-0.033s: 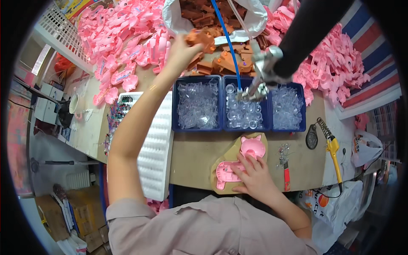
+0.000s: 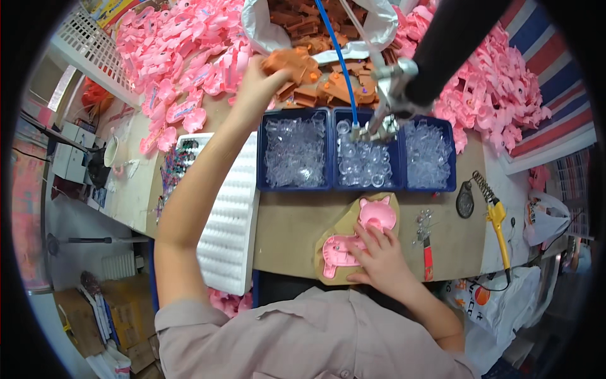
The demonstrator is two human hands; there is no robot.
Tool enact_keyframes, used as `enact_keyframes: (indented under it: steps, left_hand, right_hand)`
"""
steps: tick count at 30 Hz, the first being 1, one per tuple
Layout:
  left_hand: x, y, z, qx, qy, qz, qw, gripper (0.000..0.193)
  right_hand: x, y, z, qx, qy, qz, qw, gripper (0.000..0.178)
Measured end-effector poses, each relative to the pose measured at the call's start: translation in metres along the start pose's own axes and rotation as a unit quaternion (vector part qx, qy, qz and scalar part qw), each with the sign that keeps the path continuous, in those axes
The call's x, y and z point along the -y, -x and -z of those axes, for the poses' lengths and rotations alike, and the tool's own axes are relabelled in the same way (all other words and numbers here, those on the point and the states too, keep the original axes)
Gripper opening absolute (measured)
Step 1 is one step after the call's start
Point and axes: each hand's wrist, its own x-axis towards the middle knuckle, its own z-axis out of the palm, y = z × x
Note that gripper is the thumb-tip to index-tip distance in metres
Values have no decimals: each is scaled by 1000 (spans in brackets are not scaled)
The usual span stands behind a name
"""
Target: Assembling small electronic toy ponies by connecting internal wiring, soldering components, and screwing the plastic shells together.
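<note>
My left hand reaches far forward, its fingers closed on an orange-brown plastic part above a heap of similar brown parts. Nearer my body, my right hand lies spread over a pink animal-shaped plastic shell, with fingertips touching its middle. The shell has an eared round end and a hollow, ribbed end. Part of it is hidden by my fingers. It rests in a tan holder at the table's front edge.
Three blue bins of clear plastic pieces stand mid-table, under a metal-jointed black arm. A white ridged tray lies left. Right are a red-handled tool and a yellow-handled tool. Pink parts pile behind, beside a white sack.
My left hand has drawn slightly back and left with the orange-brown part. My right hand stays on the pink shell. The whole view has shifted a little.
</note>
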Motion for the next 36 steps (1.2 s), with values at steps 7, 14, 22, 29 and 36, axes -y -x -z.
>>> enact_keyframes:
  steps: [7,14,22,29,36]
  left_hand:
    - [-76,246,-37,3,257,313,914,40]
    - [-65,254,-61,134,210,361,898,32]
    - [-64,261,-95,133,218,272,928,35]
    - [-48,298,-110,83,227,164,956,52]
    - [-55,281,-82,205,20,48,977,45]
  right_hand:
    - [15,-24,47,-269,-209,27,940,30]
    - [-3,-18,44,-114,-143,102,978,23]
    - [-8,9,38,-223,5,90,971,24]
    - [6,14,26,-373,-222,-70,898,29]
    - [-8,16,55,-174,-267,43,947,42]
